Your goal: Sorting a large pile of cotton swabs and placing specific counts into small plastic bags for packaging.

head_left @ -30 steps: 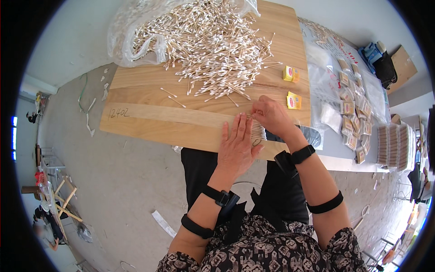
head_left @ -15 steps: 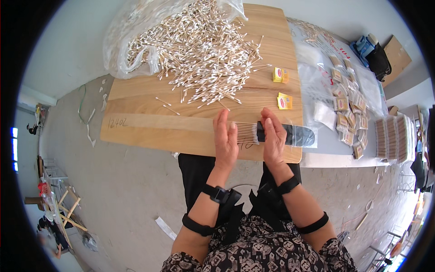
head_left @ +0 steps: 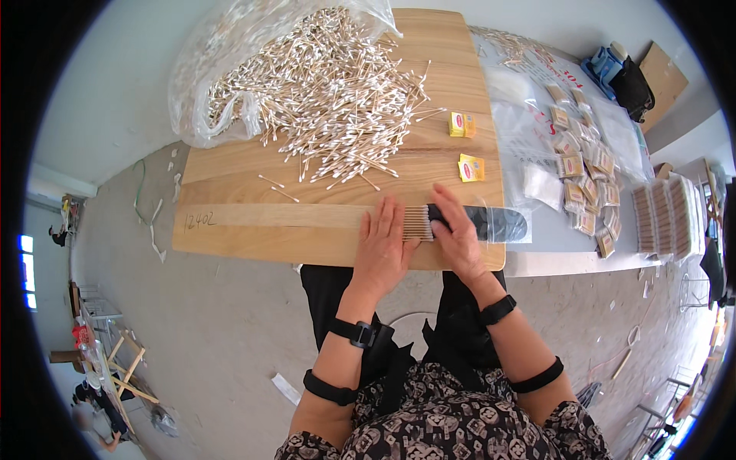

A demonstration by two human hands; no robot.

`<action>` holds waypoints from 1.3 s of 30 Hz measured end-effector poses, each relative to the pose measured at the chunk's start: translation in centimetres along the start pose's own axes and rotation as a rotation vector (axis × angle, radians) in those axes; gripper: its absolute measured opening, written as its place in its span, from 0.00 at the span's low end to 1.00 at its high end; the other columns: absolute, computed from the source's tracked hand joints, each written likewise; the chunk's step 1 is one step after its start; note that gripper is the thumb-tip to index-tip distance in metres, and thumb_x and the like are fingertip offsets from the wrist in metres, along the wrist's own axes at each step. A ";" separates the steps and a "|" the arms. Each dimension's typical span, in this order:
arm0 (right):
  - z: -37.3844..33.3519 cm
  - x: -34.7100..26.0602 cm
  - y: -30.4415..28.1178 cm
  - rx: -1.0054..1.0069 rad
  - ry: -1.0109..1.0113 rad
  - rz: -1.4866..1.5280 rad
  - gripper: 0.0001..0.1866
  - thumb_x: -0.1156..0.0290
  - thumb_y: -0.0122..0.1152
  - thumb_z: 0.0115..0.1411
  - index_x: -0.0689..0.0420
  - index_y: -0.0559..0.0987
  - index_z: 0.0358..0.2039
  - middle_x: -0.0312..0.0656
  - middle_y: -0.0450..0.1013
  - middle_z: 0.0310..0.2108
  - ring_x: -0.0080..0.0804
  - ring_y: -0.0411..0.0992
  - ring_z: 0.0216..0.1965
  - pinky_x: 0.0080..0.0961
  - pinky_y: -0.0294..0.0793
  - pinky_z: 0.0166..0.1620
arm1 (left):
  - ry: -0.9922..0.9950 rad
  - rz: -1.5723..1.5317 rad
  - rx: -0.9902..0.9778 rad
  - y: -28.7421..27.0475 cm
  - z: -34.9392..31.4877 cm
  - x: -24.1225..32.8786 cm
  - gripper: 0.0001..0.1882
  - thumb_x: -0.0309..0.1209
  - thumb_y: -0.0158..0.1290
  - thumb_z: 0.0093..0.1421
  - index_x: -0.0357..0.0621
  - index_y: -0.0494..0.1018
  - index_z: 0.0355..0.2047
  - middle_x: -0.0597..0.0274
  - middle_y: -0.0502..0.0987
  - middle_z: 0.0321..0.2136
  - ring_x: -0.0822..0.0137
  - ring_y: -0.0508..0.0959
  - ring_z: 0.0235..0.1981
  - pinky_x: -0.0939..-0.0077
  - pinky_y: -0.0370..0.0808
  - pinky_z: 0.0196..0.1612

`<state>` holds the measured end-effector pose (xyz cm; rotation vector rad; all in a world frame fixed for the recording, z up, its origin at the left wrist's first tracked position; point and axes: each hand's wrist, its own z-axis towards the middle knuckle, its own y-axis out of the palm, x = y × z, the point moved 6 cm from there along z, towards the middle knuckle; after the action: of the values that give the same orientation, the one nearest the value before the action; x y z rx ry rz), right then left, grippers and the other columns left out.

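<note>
Premises present as a small packing workshop: loose cotton swabs (head_left: 330, 100) heaped in bulk on a wooden surface (head_left: 437, 46), small packs (head_left: 571, 165) piled on an adjoining grey surface (head_left: 544, 264), stacked bundles (head_left: 665, 215) alongside. Floor (head_left: 230, 322) bare and grey, littered with scraps (head_left: 286, 388); walls (head_left: 115, 84) plain and pale

Between the left grip (head_left: 383, 244) and right grip (head_left: 458, 241), the swabs (head_left: 417, 222) have matt, wood-like sticks and soft-looking white tips. Beneath both, the tabletop (head_left: 284, 230) is smooth, grained wood, faintly glossy. Right of the right grip, shiny clear film (head_left: 527, 235) covers the black strip's (head_left: 502, 223) end; beyond the left grip, the bag (head_left: 193, 84) is crinkled, translucent plastic.
</note>
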<state>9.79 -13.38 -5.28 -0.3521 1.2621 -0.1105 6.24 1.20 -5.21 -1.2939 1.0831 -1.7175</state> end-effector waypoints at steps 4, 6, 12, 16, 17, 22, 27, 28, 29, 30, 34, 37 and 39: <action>-0.8 -1.6 0.6 -0.224 -0.295 -0.565 0.25 0.76 0.56 0.56 0.62 0.72 0.56 0.49 0.65 0.61 0.50 0.63 0.62 0.39 0.59 0.66 | 0.042 0.059 -0.065 0.2 -0.5 0.7 0.35 0.46 0.46 0.66 0.37 0.54 0.67 0.50 0.50 0.69 0.54 0.48 0.71 0.50 0.44 0.70; -1.1 -1.3 0.7 -0.239 -0.376 -0.623 0.25 0.73 0.55 0.56 0.61 0.71 0.57 0.49 0.64 0.61 0.49 0.61 0.63 0.43 0.57 0.67 | 0.029 0.064 -0.076 0.2 -0.4 0.8 0.35 0.46 0.45 0.66 0.38 0.54 0.67 0.53 0.50 0.70 0.57 0.48 0.71 0.50 0.44 0.70; -2.0 -1.7 1.5 -0.303 -0.344 -0.754 0.31 0.66 0.54 0.59 0.65 0.64 0.62 0.52 0.59 0.64 0.48 0.55 0.67 0.44 0.52 0.68 | 0.012 0.085 -0.113 0.3 -0.4 0.7 0.36 0.49 0.43 0.67 0.38 0.53 0.67 0.53 0.49 0.70 0.57 0.47 0.72 0.51 0.43 0.70; -2.9 -2.3 2.0 -0.337 -0.290 -0.824 0.43 0.51 0.60 0.56 0.66 0.59 0.64 0.53 0.53 0.67 0.47 0.50 0.69 0.48 0.46 0.69 | 0.017 0.064 -0.121 0.3 -0.5 0.4 0.38 0.53 0.39 0.68 0.38 0.52 0.68 0.53 0.49 0.70 0.57 0.46 0.72 0.51 0.42 0.71; -3.0 -2.4 2.2 -0.375 -0.251 -0.841 0.50 0.45 0.63 0.51 0.66 0.58 0.65 0.53 0.51 0.68 0.47 0.47 0.70 0.50 0.43 0.69 | 0.014 0.050 -0.128 0.3 -0.5 0.4 0.38 0.54 0.38 0.68 0.38 0.51 0.68 0.53 0.48 0.70 0.57 0.45 0.72 0.51 0.42 0.71; -3.1 -2.1 3.0 -0.398 -0.177 -0.925 0.63 0.36 0.68 0.40 0.67 0.55 0.66 0.54 0.48 0.70 0.48 0.43 0.72 0.56 0.36 0.69 | 0.031 0.041 -0.114 0.0 -0.6 0.4 0.39 0.55 0.40 0.67 0.38 0.53 0.68 0.52 0.50 0.70 0.58 0.46 0.72 0.50 0.42 0.71; -2.9 -1.7 2.9 -0.380 -0.127 -0.903 0.62 0.40 0.68 0.42 0.68 0.52 0.67 0.54 0.45 0.70 0.49 0.41 0.72 0.55 0.32 0.70 | 0.037 0.037 -0.113 0.1 -1.3 1.2 0.40 0.54 0.42 0.66 0.36 0.52 0.68 0.48 0.50 0.69 0.55 0.46 0.72 0.50 0.43 0.71; -2.9 -1.7 2.9 -0.377 -0.125 -0.904 0.62 0.40 0.68 0.42 0.68 0.52 0.67 0.54 0.45 0.70 0.49 0.41 0.72 0.55 0.32 0.70 | 0.041 0.037 -0.114 0.0 -1.4 1.3 0.40 0.54 0.42 0.66 0.36 0.52 0.68 0.48 0.50 0.69 0.55 0.46 0.72 0.50 0.43 0.71; -2.9 -1.7 2.8 -0.372 -0.130 -0.891 0.61 0.42 0.69 0.43 0.67 0.52 0.67 0.54 0.45 0.70 0.49 0.41 0.72 0.55 0.32 0.70 | 0.045 0.051 -0.126 0.0 -1.5 1.5 0.40 0.54 0.42 0.66 0.36 0.51 0.68 0.47 0.50 0.69 0.55 0.46 0.72 0.50 0.43 0.71; -2.9 -1.7 2.7 -0.367 -0.136 -0.878 0.60 0.44 0.69 0.43 0.67 0.53 0.67 0.54 0.45 0.70 0.48 0.41 0.72 0.56 0.32 0.70 | 0.048 0.065 -0.137 0.1 -1.6 1.7 0.41 0.54 0.43 0.66 0.36 0.51 0.68 0.47 0.49 0.69 0.55 0.46 0.72 0.50 0.43 0.71; -2.5 -1.8 1.9 -0.390 -0.153 -0.878 0.58 0.47 0.70 0.44 0.67 0.54 0.67 0.54 0.46 0.70 0.48 0.43 0.72 0.54 0.37 0.70 | 0.062 0.057 -0.131 0.4 -1.9 1.6 0.41 0.53 0.42 0.66 0.36 0.48 0.69 0.48 0.48 0.70 0.53 0.45 0.72 0.50 0.42 0.71; -2.0 -2.2 -0.3 -0.414 -0.219 -0.605 0.46 0.61 0.69 0.46 0.64 0.60 0.64 0.56 0.56 0.66 0.49 0.52 0.69 0.44 0.51 0.68 | 0.065 0.064 -0.158 0.7 -1.7 1.9 0.42 0.52 0.44 0.66 0.37 0.47 0.69 0.48 0.46 0.70 0.54 0.44 0.72 0.51 0.41 0.71; -2.1 -1.8 -3.6 -0.256 -0.123 -0.495 0.39 0.64 0.68 0.47 0.64 0.66 0.58 0.56 0.63 0.59 0.50 0.61 0.61 0.43 0.61 0.61 | 0.062 0.106 -0.226 1.2 -1.5 2.6 0.42 0.52 0.45 0.65 0.37 0.47 0.69 0.49 0.44 0.71 0.55 0.43 0.72 0.53 0.40 0.71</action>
<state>7.65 -16.67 -3.02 -0.8769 1.0475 -0.3448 4.24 -1.30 -5.63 -1.3002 1.3894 -1.6018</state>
